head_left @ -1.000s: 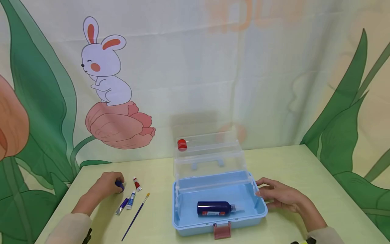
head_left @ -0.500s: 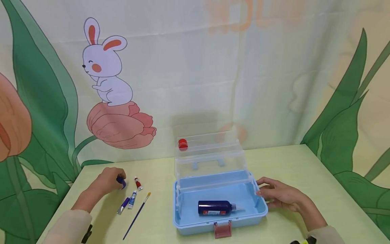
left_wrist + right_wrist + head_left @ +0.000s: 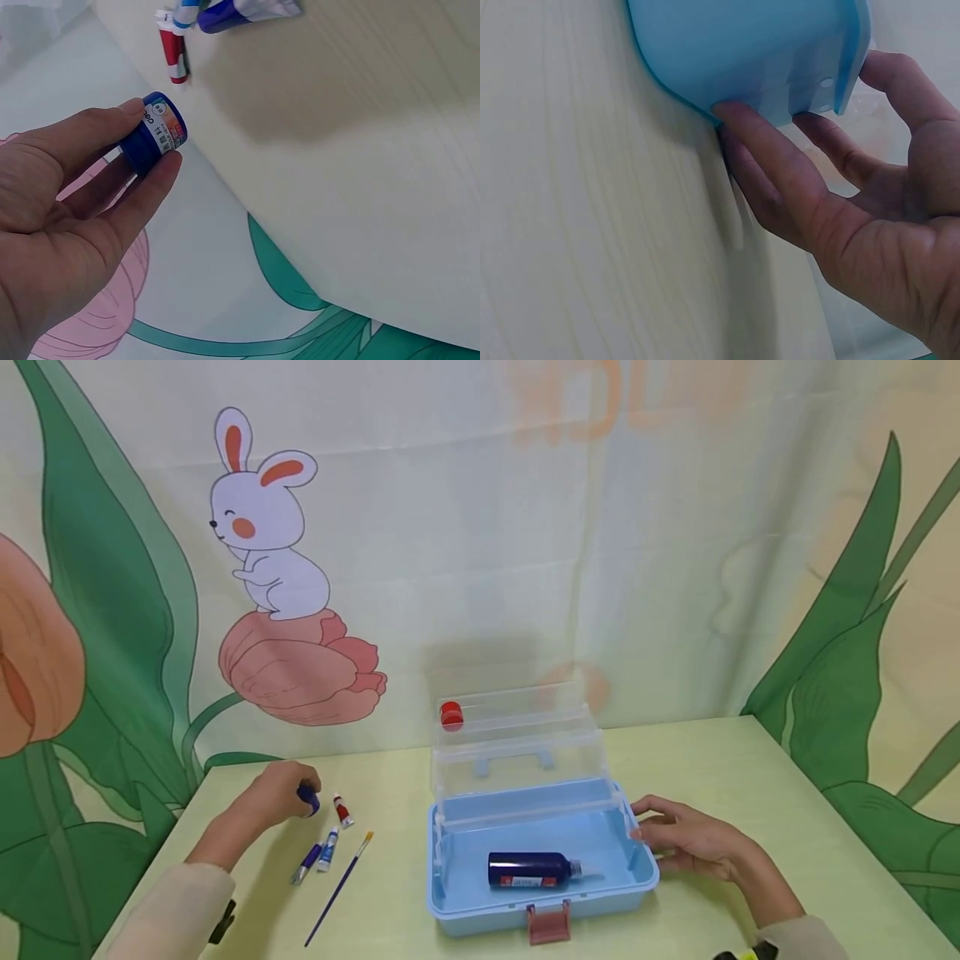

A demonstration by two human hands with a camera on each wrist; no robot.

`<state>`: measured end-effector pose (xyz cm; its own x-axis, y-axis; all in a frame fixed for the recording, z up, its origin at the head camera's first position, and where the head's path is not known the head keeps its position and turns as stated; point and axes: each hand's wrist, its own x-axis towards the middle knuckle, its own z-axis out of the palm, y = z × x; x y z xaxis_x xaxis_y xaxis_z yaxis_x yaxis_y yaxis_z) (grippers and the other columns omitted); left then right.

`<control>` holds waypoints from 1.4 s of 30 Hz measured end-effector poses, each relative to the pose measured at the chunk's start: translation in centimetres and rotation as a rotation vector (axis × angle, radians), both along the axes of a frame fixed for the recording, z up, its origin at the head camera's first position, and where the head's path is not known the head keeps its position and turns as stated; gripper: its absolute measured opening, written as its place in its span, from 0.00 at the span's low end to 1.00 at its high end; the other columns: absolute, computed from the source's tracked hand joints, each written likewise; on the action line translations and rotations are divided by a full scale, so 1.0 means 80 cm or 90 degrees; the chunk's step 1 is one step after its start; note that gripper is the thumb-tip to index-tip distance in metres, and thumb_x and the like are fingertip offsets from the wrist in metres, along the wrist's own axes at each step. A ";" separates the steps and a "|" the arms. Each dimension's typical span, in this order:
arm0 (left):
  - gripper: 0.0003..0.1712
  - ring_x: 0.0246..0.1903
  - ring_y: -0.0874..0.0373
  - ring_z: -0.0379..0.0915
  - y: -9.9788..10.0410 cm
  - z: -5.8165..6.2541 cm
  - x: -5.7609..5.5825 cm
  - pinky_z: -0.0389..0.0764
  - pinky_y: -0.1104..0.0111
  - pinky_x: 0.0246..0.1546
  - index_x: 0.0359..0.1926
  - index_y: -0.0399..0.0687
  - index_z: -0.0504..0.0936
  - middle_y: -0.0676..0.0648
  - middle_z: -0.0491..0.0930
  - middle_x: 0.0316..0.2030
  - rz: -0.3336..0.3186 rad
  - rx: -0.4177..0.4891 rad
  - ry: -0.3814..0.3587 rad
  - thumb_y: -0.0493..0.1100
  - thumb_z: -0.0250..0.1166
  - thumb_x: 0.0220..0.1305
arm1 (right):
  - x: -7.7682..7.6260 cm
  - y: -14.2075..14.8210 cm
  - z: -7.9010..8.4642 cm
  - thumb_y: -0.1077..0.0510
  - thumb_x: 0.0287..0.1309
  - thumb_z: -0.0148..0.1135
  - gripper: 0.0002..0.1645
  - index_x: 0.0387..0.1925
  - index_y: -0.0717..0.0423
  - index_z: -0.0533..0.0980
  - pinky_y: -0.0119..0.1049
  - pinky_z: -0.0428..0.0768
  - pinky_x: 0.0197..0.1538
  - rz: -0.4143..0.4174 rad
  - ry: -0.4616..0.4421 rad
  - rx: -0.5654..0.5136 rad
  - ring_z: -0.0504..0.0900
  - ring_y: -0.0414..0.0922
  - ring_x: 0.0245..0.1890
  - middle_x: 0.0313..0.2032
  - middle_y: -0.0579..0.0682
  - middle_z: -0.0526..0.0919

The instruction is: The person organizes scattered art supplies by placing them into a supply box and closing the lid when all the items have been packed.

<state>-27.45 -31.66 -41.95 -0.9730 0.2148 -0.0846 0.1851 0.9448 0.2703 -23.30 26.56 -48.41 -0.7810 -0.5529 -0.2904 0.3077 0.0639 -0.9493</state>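
Observation:
My left hand point(image 3: 273, 795) holds a small blue paint jar point(image 3: 159, 133) between thumb and fingertips, tilted above the table's left side. Its label faces the left wrist view. At the right end of a light blue box point(image 3: 468, 925), my right hand point(image 3: 697, 842) rests its spread fingertips against the side wall and rim. The right wrist view shows those fingers point(image 3: 769, 154) on the blue wall, not wrapped around it. Inside the box lies a dark blue bottle point(image 3: 525, 870) with a clear nozzle. The box's clear lid point(image 3: 517, 727) stands raised behind.
Near the left hand lie red point(image 3: 342, 811), blue point(image 3: 327, 850) and purple point(image 3: 306, 864) paint tubes. A paintbrush point(image 3: 339, 888) lies between them and the box. A red round jar point(image 3: 452, 716) shows at the raised lid. The printed curtain point(image 3: 480, 568) hangs behind the table.
My left hand has moved up and slightly right in the head view, still holding the blue paint jar. The right hand stays at the box's end.

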 end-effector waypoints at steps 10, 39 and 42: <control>0.12 0.36 0.49 0.76 0.017 0.020 -0.002 0.86 0.55 0.41 0.42 0.34 0.84 0.40 0.83 0.38 -0.032 0.043 0.025 0.28 0.74 0.55 | -0.001 -0.002 0.000 0.59 0.69 0.62 0.24 0.61 0.59 0.66 0.48 0.85 0.51 -0.007 0.000 0.012 0.82 0.52 0.49 0.54 0.60 0.75; 0.14 0.43 0.45 0.78 0.125 0.127 -0.040 0.85 0.55 0.47 0.47 0.37 0.84 0.40 0.83 0.43 -0.124 0.010 0.055 0.34 0.73 0.60 | -0.003 -0.004 -0.003 0.58 0.68 0.64 0.24 0.61 0.59 0.66 0.49 0.84 0.53 -0.003 -0.008 0.017 0.81 0.52 0.50 0.56 0.63 0.69; 0.14 0.43 0.46 0.79 0.137 0.132 -0.045 0.86 0.57 0.46 0.47 0.39 0.85 0.41 0.83 0.43 -0.125 0.003 0.038 0.36 0.74 0.61 | -0.004 -0.002 -0.003 0.58 0.69 0.63 0.24 0.60 0.59 0.67 0.50 0.84 0.53 -0.001 -0.005 0.015 0.81 0.52 0.50 0.56 0.62 0.69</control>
<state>-31.03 -20.66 -31.35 -0.9157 0.4011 -0.0259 0.3815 0.8876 0.2582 -23.58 26.37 -48.65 -0.7797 -0.5442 -0.3097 0.3154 0.0860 -0.9451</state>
